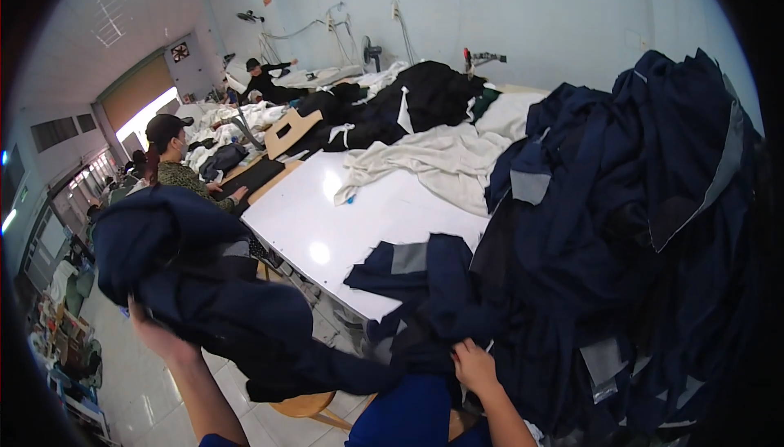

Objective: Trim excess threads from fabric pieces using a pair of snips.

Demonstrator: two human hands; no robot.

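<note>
My left hand (163,339) is raised on the left under a bunched dark navy garment (245,312). The cloth hides most of its fingers, and the bundle is slightly blurred. From the bundle, navy fabric runs across my lap toward the table's front edge. There my right hand (475,367) pinches navy cloth (457,304) with its fingers closed. That cloth lies partly on the white tabletop (298,210) and shows a grey patch (410,258). Where one navy piece ends and the other begins, I cannot tell.
A tall heap of navy garments (596,202) hangs over the table on the right. Cream cloth (441,161) and black fabric (433,92) lie farther back. A co-worker (175,157) in a cap stands at the left side of the table. A wooden stool (304,404) is below me.
</note>
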